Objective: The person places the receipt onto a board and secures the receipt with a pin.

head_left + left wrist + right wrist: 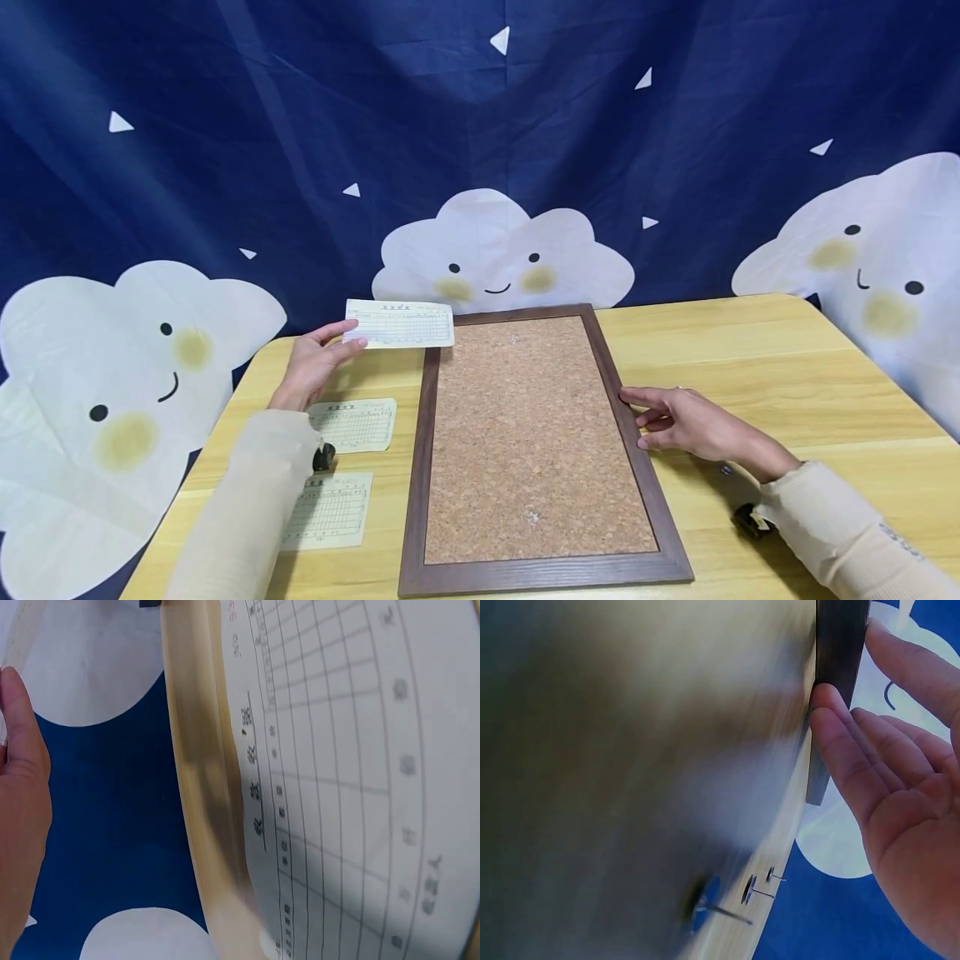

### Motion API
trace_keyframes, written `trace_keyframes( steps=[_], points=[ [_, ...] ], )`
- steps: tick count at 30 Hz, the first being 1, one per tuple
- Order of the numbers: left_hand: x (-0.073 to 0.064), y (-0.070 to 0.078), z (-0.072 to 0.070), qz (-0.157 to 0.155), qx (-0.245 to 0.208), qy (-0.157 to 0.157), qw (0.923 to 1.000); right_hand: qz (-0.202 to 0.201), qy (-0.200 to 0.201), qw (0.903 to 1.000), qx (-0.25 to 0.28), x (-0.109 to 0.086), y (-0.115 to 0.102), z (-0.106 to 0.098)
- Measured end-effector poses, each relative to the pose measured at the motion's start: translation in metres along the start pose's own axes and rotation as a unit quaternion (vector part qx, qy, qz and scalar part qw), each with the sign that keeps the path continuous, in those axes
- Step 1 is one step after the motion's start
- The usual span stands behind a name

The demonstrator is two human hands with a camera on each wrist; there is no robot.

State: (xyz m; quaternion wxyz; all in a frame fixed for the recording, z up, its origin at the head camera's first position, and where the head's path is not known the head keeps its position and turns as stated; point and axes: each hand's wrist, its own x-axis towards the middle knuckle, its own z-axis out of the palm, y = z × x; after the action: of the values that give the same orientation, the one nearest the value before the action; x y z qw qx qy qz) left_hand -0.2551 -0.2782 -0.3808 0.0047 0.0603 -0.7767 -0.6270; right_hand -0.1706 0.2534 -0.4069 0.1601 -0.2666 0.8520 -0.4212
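Your left hand [311, 365] pinches a paper slip [401, 323] near the far left corner of the corkboard [540, 442]; your right hand [692, 419] touches its right edge, fingers apart.

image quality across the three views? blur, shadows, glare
Head: corkboard evenly lit, right hand casts a soft shadow on the table, fine print on the held slip illegible; left wrist: close-up slip has soft lettering; right wrist: near tabletop smeared out of focus with a pale sheen, nearest tack soft, farther tacks crisper.
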Motion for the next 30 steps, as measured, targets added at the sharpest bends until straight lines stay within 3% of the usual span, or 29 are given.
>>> trace_keyframes(
  steps=[16, 23, 30],
  points=[
    [0.002, 0.003, 0.019, 0.003, -0.044, 0.000, 0.9990, -0.002, -0.001, 0.9998, -0.019, 0.001, -0.004, -0.004],
    [0.004, 0.005, 0.028, 0.006, -0.045, -0.003, 0.9990, -0.014, 0.017, 0.9968, -0.077, 0.009, -0.009, -0.011],
    [0.003, 0.003, 0.031, 0.003, -0.041, -0.007, 0.9991, 0.010, 0.035, 0.9920, -0.121, 0.027, -0.016, -0.015]
  ],
)
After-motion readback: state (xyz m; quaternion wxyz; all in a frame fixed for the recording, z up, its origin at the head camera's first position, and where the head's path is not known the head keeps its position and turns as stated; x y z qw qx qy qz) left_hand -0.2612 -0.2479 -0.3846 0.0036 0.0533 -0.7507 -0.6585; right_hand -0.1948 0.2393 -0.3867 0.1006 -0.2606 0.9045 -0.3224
